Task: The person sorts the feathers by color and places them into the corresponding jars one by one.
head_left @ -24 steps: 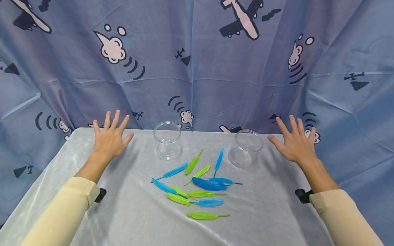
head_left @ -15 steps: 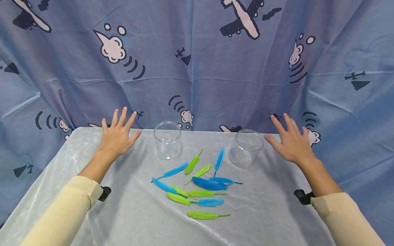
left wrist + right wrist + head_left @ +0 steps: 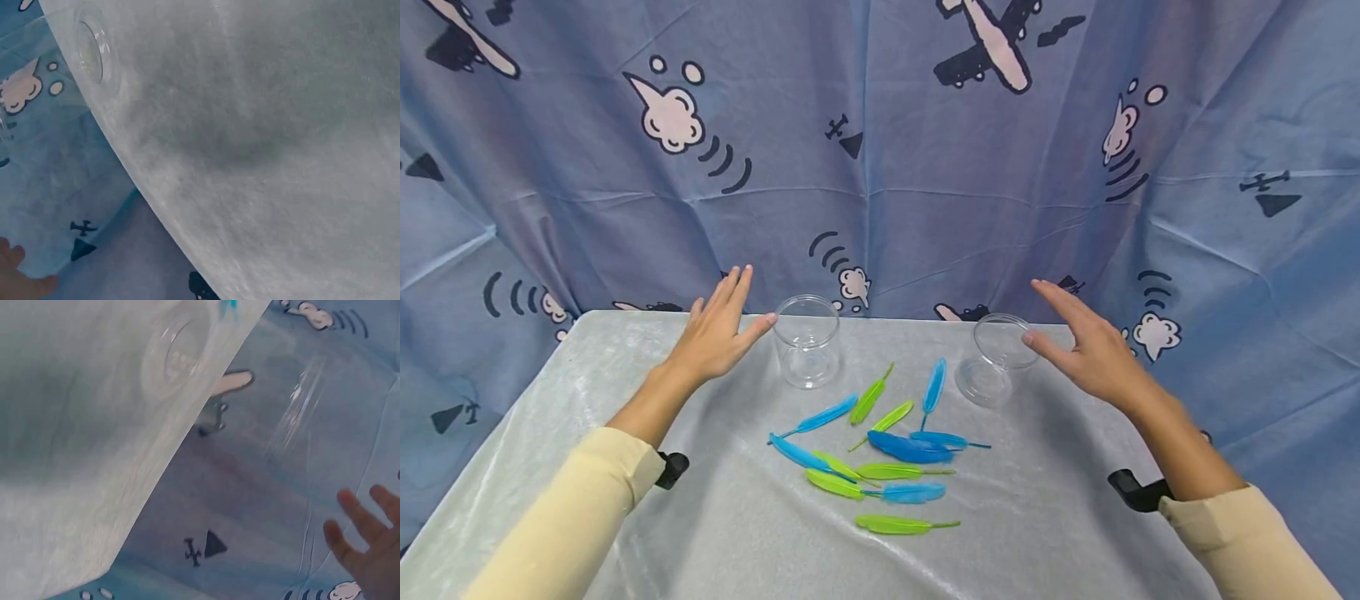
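My left hand point(image 3: 713, 337), fingers extended, is raised beside a clear round cup point(image 3: 807, 367), its thumb tip overlapping the cup's left rim in the head view. On the other side my right hand point(image 3: 1093, 354) holds nothing, its straight fingers and thumb reaching toward a second clear cup point(image 3: 983, 383); the thumb overlaps that rim. Between and in front of the cups lie several feathers, among them a dark blue feather point(image 3: 910, 447), a light blue feather point(image 3: 934, 387) and a green feather point(image 3: 895, 525). In the right wrist view, spread fingers point(image 3: 359, 519) show at the lower right.
A pale grey cloth point(image 3: 760, 550) covers the table. Behind its far edge hangs a blue curtain point(image 3: 925, 233) printed with planes and clouds. Black wrist straps point(image 3: 1138, 490) stick out at both sleeves.
Both hands have moved inward toward the cups, the left rightward and the right leftward. Their spread fingers have drawn closer together. Cups and feathers stay where they were.
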### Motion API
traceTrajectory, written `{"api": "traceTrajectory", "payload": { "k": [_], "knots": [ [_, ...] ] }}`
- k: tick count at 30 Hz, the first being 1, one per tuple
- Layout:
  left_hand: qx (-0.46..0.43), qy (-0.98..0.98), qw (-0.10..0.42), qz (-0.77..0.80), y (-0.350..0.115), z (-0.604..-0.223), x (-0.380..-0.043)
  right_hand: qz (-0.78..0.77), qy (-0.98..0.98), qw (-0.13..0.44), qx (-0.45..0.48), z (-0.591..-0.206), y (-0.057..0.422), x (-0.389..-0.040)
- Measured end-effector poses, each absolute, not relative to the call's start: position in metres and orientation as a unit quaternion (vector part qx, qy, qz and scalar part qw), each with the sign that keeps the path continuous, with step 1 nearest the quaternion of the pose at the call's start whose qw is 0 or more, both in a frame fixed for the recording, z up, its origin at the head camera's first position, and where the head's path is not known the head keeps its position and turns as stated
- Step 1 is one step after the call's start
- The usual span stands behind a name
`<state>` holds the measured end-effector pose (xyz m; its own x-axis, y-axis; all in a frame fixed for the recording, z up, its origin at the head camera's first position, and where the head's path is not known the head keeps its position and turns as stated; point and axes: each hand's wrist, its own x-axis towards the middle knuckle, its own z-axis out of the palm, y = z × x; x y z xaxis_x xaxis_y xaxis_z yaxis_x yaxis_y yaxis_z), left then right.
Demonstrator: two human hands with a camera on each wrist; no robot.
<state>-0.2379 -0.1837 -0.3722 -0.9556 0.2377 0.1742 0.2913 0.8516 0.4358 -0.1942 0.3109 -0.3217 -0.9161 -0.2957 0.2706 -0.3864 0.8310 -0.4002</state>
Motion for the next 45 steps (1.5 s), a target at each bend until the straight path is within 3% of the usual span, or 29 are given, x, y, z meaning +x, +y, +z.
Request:
{"api": "traceTrajectory", "payload": {
  "k": [13, 21, 45],
  "knots": [
    [-0.175, -0.937, -0.003, -0.301, -0.162, -0.378, -0.24, 0.332, -0.903, 0.064, 0.265, -0.331, 0.288, -0.179],
    [-0.153, -0.919, -0.031, -0.363, -0.146, -0.383, -0.244, 0.347, -0.893, -0.003, 0.287, -0.345, 0.281, -0.174],
    [-0.135, -0.881, -0.001, -0.453, -0.136, -0.405, -0.247, 0.37, -0.858, -0.126, 0.333, -0.413, 0.267, -0.175]
  ]
}}
